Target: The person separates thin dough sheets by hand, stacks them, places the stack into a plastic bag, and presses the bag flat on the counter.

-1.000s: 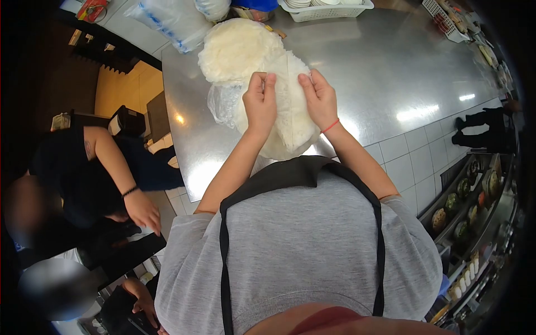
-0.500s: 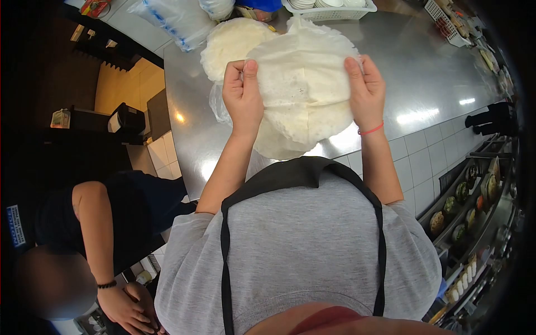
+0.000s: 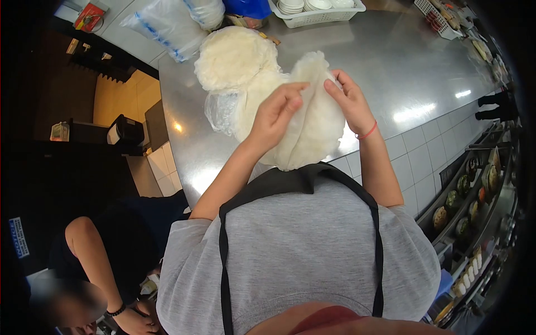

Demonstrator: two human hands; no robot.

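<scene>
A thin, pale round wrapper hangs between my hands, its upper part drawn together into a fold above the table. My right hand pinches its right edge between thumb and fingers; a red band circles that wrist. At the wrapper's left side, my left hand is closed with thumb and index finger together, on the sheet as far as I can see. Behind and left of it lie more pale wrappers: a round stack, and a second pile partly hidden by my left hand. Crumpled clear plastic shows beside them.
The steel table carries a white basket of small bowls at the back and a plastic-wrapped bundle at the back left. Another basket stands far right. A co-worker's arm is at lower left.
The wrapper, spread wide between my hands before, is now folded narrower and lower. My left hand has moved right and down, closer to my right hand. The co-worker has bent lower.
</scene>
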